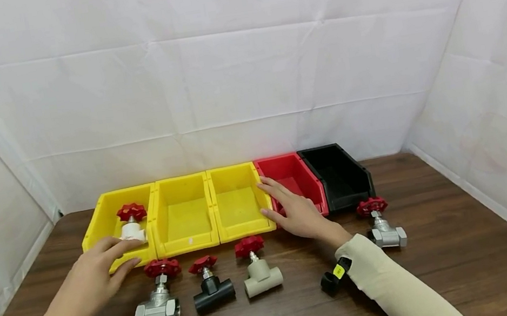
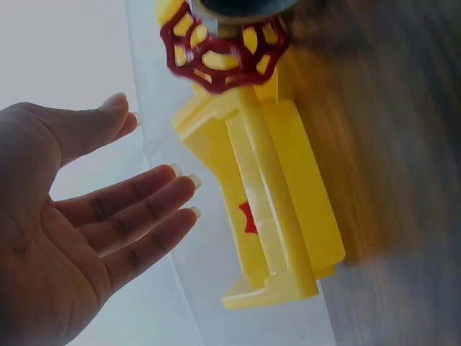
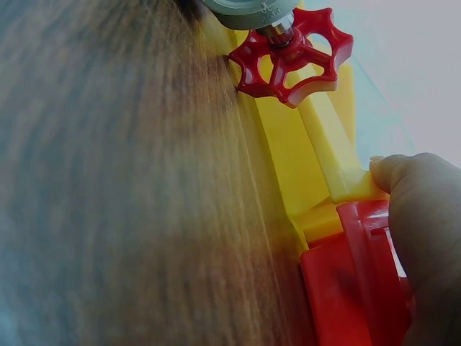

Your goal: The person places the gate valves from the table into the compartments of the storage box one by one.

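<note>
My left hand (image 1: 98, 269) is at the front of the leftmost yellow bin (image 1: 96, 225), its fingers relaxed and holding nothing. A white valve (image 1: 132, 232) with a red handwheel sits inside that bin. In the left wrist view, the hand's fingers (image 2: 137, 209) are apart from the bin. My right hand (image 1: 297, 216) lies over the red bin (image 1: 320, 192), fingers extended toward the third yellow bin (image 1: 245, 231). The right thumb (image 3: 392, 173) appears to touch that yellow bin's front corner; the other fingers are hidden in the right wrist view.
In front of the bins stand a large metal valve (image 1: 157, 313), a black valve (image 1: 214, 295) and a beige valve (image 1: 263, 279). Another metal valve (image 1: 387, 236) stands at the right, before the black bin (image 1: 366, 185). A second yellow bin (image 1: 187, 242) sits in the row. White sheeting (image 1: 242, 83) rises behind.
</note>
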The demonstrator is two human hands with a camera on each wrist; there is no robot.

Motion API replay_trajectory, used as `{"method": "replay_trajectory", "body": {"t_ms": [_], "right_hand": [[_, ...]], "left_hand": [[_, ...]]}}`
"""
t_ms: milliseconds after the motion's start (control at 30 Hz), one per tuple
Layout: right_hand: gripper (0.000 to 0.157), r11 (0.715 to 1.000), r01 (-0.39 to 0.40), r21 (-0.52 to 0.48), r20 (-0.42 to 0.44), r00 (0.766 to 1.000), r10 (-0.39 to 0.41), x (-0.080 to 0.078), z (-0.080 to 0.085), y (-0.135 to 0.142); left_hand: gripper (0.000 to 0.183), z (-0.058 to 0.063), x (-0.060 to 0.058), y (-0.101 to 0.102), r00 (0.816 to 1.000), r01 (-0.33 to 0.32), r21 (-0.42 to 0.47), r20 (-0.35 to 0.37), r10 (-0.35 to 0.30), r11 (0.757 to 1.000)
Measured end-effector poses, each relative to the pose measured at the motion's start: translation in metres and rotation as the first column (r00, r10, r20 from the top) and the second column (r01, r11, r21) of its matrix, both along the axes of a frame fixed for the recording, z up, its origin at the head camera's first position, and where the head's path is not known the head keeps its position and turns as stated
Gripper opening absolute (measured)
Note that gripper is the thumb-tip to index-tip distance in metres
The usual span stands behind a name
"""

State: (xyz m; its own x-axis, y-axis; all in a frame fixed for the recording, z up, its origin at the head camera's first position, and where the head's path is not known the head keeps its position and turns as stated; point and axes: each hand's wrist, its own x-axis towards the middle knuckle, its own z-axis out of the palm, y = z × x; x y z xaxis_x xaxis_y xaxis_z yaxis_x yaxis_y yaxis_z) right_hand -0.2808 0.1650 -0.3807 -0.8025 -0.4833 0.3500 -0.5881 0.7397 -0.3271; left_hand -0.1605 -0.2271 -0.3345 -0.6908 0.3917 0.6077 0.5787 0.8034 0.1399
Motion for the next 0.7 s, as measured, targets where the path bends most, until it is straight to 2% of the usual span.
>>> {"method": "replay_trajectory", "body": {"t_ms": [133,200,367,500,600,700], "right_hand": [[0.064,1.0,-0.001,-0.005,-0.001,1.0,0.001,0.001,-0.001,0.0],[0.064,1.0,-0.001,-0.005,-0.004,1.0,0.0,0.001,0.0,0.0],[0.064,1.0,0.002,-0.006,-0.005,1.0,-0.002,0.002,0.001,0.0],[0.064,1.0,0.005,-0.008,-0.001,1.0,-0.005,0.001,0.0,0.0],[0.064,1.0,0.006,-0.011,0.0,1.0,-0.006,0.001,0.0,0.0],[0.064,1.0,-0.001,-0.008,-0.003,1.0,0.001,0.001,0.0,-0.001]], "left_hand": [[0.037,-0.004,0.007,0.003,0.998,0.047,-0.028,-0.041,-0.048,0.999],[0.031,-0.007,0.01,0.003,0.997,0.066,-0.032,-0.046,-0.068,0.997],[0.027,-0.008,0.017,0.005,0.996,0.092,-0.047,-0.002,-0.092,0.995],[0.035,-0.006,0.023,0.011,0.991,0.09,-0.072,0.11,-0.082,0.993],[0.035,-0.007,0.026,0.013,0.972,0.078,-0.089,0.229,-0.056,0.993],[0.035,-0.01,0.027,0.014,0.952,0.086,-0.094,0.3,-0.055,0.992]]}}
